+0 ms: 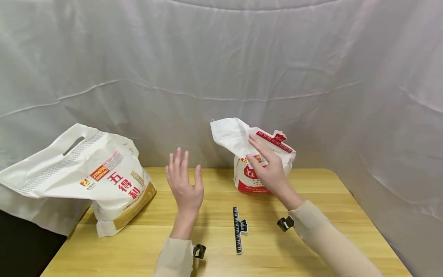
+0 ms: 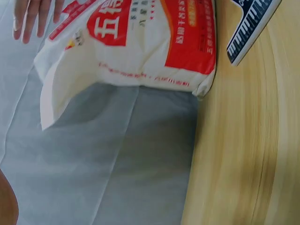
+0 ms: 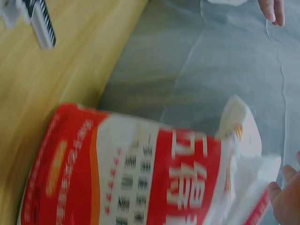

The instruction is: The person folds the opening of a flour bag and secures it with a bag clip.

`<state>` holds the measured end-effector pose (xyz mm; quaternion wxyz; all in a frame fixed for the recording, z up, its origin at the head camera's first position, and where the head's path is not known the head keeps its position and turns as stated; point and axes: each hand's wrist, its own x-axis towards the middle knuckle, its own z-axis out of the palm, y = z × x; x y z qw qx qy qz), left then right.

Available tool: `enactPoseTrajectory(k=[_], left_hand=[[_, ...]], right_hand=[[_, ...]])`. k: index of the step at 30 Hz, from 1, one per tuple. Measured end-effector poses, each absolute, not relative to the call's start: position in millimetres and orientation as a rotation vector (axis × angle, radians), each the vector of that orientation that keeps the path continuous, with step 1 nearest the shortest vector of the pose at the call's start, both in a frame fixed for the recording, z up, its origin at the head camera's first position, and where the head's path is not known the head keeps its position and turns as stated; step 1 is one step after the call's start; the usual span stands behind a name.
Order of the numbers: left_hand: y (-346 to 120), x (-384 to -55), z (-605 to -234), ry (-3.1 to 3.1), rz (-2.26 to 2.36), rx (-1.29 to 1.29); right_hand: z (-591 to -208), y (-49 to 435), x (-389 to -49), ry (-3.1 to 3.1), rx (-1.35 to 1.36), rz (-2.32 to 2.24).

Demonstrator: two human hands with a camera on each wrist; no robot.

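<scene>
A red-and-white flour bag (image 1: 254, 173) stands at the back of the table, its white top folded over and leaning left. Across that fold sits a red clip (image 1: 275, 141) with a piano-key pattern. My right hand (image 1: 270, 169) is in front of the bag's top with straight fingers and holds nothing; whether it touches the bag, I cannot tell. Raised over the middle of the table, my left hand (image 1: 187, 188) has spread, straight fingers and nothing in it. A black piano-key clip (image 1: 237, 231) lies on the table between the forearms.
At the left, a larger white-and-yellow flour bag (image 1: 117, 181) with a handle slot leans over the edge of the wooden table (image 1: 328, 215). A grey cloth (image 1: 194, 57) hangs behind and at the sides. Each wrist wears a small black camera.
</scene>
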<state>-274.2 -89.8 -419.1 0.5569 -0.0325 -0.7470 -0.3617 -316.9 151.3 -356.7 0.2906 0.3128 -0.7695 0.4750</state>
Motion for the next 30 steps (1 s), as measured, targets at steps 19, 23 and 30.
enactPoseTrajectory(k=[19, 23, 30], left_hand=[[-167, -232, -431, -1.582, -0.836, 0.168], [-184, -221, -434, -1.589, -0.82, 0.24], [-213, -204, -441, -1.642, -0.78, 0.397]], right_hand=[[-380, 54, -323, -2.118, 1.036, 1.316], [-387, 34, -327, -2.14, 1.061, 1.36], [-401, 1, -335, -2.227, 1.099, 1.429]])
